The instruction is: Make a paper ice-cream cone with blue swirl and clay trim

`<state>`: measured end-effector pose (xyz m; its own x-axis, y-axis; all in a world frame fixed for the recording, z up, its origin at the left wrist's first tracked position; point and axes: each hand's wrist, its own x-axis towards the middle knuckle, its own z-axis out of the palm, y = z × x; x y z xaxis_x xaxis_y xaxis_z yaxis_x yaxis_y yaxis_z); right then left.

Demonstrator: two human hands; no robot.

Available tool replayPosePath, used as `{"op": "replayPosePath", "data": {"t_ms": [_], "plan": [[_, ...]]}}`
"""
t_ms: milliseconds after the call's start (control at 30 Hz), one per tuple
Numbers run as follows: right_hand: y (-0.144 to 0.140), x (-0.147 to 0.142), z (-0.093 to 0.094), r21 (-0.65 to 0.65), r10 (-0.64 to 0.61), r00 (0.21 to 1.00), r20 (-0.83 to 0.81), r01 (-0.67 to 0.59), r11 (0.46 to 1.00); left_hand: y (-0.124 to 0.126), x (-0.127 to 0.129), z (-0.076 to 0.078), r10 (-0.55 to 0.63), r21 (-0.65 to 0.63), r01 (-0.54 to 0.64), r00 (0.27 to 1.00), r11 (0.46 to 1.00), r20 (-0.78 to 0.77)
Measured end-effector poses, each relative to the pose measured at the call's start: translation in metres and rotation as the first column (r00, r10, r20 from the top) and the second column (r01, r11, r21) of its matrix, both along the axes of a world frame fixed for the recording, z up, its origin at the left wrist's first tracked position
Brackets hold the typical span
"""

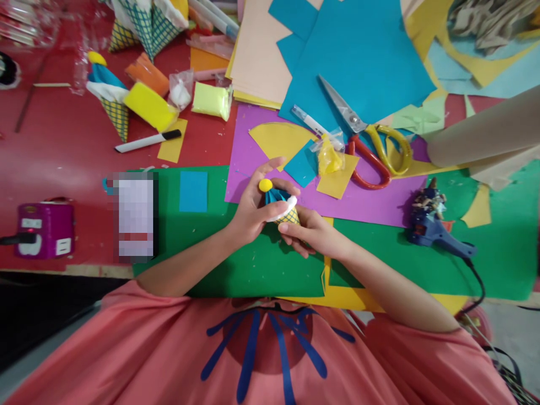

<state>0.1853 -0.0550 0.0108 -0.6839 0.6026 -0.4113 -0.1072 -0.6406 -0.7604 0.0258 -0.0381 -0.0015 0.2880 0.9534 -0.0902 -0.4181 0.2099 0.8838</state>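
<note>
Between my two hands is a small paper ice cream cone (276, 196) with a blue pleated top, a yellow ball at its tip, a white rim and a yellow-and-blue checked lower part. My left hand (253, 208) grips it around the blue top, thumb pressed on the white rim. My right hand (307, 229) pinches the checked part, whose lower end is hidden by the fingers. A similar finished cone (110, 93) lies at the upper left, beside a yellow clay packet (151, 107).
Scissors (356, 121) lie open beyond my hands, near a bag of yellow clay (329, 157). A glue gun (439, 225) with a cord rests at right. A pixelated phone-like object (135, 216) and purple power cube (45, 229) are at left. A pale roll (485, 126) juts in.
</note>
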Motion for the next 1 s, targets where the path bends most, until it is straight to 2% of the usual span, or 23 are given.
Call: {"op": "replayPosePath", "data": {"t_ms": [133, 433, 667, 867, 1000], "plan": [[0.0004, -0.0004, -0.0009, -0.001, 0.0, 1.0, 0.0, 0.0, 1.0, -0.0003, 0.0008, -0.0012, 0.001, 0.044, -0.001, 1.0, 0.999, 0.001], [0.0006, -0.0005, -0.0008, -0.002, -0.009, 1.0, -0.013, 0.009, 1.0, 0.0002, -0.0006, -0.0005, -0.021, 0.012, 0.021, 1.0, 1.0, 0.002], [0.0025, 0.0009, 0.0015, -0.017, -0.008, 1.0, -0.018, 0.008, 1.0, 0.0011, -0.0023, 0.0031, -0.083, -0.013, 0.085, 0.991, 0.996, 0.108], [0.0037, 0.0021, 0.001, -0.008, 0.008, 1.0, -0.014, -0.008, 1.0, 0.0003, -0.002, 0.0014, -0.046, 0.02, 0.045, 0.998, 0.999, 0.031], [0.0024, 0.0003, 0.0005, 0.011, -0.006, 1.0, 0.001, 0.006, 1.0, -0.0004, -0.0015, 0.0017, -0.046, 0.008, 0.046, 0.998, 0.999, 0.034]]}}
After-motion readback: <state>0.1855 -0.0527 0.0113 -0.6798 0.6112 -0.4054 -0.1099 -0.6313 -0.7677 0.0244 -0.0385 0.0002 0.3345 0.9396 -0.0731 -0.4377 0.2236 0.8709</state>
